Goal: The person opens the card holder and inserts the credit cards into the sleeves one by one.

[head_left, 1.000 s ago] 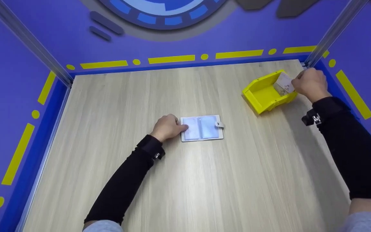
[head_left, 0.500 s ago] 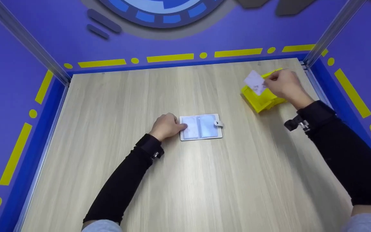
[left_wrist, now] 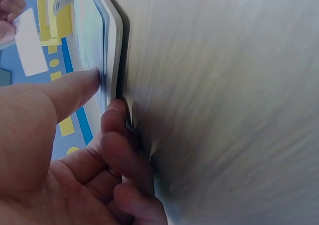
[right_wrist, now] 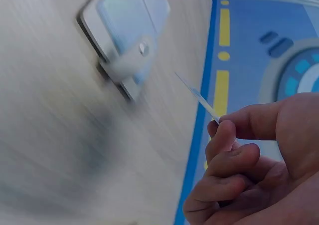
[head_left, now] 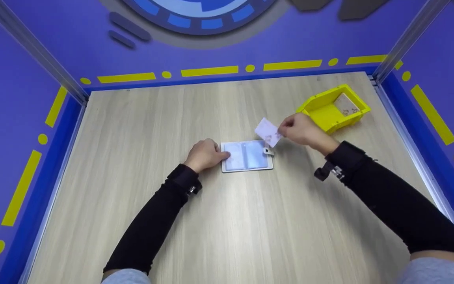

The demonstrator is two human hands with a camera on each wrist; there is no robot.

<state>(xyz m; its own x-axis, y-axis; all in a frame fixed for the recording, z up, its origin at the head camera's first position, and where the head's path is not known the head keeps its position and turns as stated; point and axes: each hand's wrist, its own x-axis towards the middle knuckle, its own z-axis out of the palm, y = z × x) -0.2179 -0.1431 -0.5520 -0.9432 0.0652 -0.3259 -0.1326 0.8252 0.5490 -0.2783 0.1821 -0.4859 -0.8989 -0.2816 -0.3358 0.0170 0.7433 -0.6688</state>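
An open card holder point(head_left: 255, 155) with clear sleeves and a white snap strap lies on the table. My left hand point(head_left: 205, 154) pinches its left edge, the thumb point(left_wrist: 82, 88) on the sleeve and the curled fingers at the edge's underside. A pale card point(head_left: 267, 132) with small printed figures is pinched by one corner between the thumb and forefinger of my right hand point(head_left: 300, 128). It hangs tilted above the holder's upper right corner, overlapping it in the head view. Edge-on, the card point(right_wrist: 197, 96) looks thin in the right wrist view.
A yellow bin point(head_left: 321, 112) stands at the back right, just beyond my right hand, with another printed card point(head_left: 346, 104) leaning inside against its right wall. Blue-purple panels point(head_left: 211, 55) with yellow marks enclose the wooden table point(head_left: 152, 126) at the back and sides.
My right hand has lifted a card out of the yellow bin and carried it left and toward me, up to the holder. My left hand has kept its place on the holder's edge.
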